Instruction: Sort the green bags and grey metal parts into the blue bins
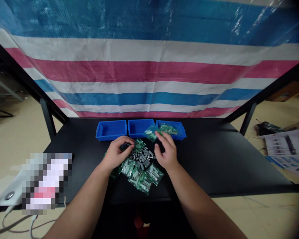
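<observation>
My left hand [117,153] is over the left side of a heap, thumb and fingers closed at the edge of a small green plastic bag [140,144]. My right hand [167,151] has another small green bag [150,132] at its fingertips, in front of the middle and right bins; the thumb stands apart from the fingers. Between my hands lie loose grey cylindrical parts [145,159]. Several filled green bags [141,181] lie in front of them, with pale, long pieces showing through the plastic.
Three blue bins stand along the back of the black table [214,159]: the left bin [112,137], the middle bin [139,122] and the right bin [183,132], with green bags inside. A striped sheet [149,73] hangs behind. A pixelated device [47,182] with cables is at left.
</observation>
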`<state>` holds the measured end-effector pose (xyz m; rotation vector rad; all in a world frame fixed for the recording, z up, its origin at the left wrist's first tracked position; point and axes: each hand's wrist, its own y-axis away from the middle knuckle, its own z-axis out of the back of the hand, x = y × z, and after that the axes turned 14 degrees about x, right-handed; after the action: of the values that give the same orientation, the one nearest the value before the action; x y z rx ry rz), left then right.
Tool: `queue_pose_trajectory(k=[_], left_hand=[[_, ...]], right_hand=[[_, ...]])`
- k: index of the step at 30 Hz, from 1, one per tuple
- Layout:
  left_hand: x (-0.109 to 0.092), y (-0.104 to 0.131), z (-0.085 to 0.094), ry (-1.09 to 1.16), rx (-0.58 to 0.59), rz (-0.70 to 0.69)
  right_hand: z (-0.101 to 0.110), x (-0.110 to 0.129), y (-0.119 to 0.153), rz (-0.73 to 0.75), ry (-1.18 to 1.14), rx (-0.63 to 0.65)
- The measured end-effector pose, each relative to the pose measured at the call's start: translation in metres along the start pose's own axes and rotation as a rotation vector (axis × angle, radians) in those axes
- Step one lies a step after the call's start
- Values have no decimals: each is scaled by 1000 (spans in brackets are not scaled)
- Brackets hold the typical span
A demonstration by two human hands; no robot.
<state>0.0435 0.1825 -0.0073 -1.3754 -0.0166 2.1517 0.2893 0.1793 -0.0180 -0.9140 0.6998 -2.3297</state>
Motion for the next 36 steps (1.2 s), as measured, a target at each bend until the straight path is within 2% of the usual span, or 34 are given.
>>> queue_pose_trajectory(k=[2,4,8,10,12,16,19,23,26,28,30,32,36], left_hand=[[1,0,3,-170,67,-30],[2,1,4,-265,128,-24],[5,1,1,-356,188,46],[6,1,0,-378,205,62],[6,0,0,-395,225,70],[8,-1,0,-414,238,79],[10,-1,-1,-422,235,91],[11,-1,-1,-413,232,93],[9,-1,0,-398,234,94],[8,-1,0,-391,236,103],[8,-1,-1,-385,239,106],[9,-1,-1,-377,233,98],[11,-1,-2,-347,216,72]], right_hand=[[3,-10,-1,-128,132,-127],[4,-22,0,-261,227,-190],[-1,-43,5,-519,346,-137],[-3,-47,7,-573,386,-108],[-3,-44,7,-532,406,-80],[-5,-32,2,-392,388,61],[-7,-29,0,-402,377,104],[-5,-30,0,-378,372,49],[-1,-24,-1,-280,305,-25],[0,-16,-2,-155,191,68],[-3,-9,-2,-29,72,262],[-7,-4,-2,29,12,416],[-15,-6,-3,18,-23,506]])
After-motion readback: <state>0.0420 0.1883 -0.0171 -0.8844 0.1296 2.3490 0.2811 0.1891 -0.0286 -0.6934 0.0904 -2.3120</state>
